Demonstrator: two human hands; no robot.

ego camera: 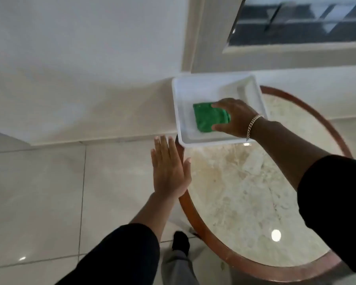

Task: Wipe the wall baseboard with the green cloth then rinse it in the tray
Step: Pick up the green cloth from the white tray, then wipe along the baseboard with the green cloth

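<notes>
Green cloth (211, 118) under right hand (234, 118), white tray (179, 112), marble table (245, 202)

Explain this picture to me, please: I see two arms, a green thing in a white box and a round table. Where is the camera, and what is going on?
There is no machine here. A person wears a camera on the head, looking down at their own hands. The right hand, with a bracelet at the wrist, presses on a folded green cloth lying inside a white tray. The tray sits at the edge of a round marble-topped table with a wooden rim. The left hand is open and flat, holding nothing, near the table's rim. Behind runs the wall baseboard, above a tiled floor. Whether the tray holds water, I cannot tell.
</notes>
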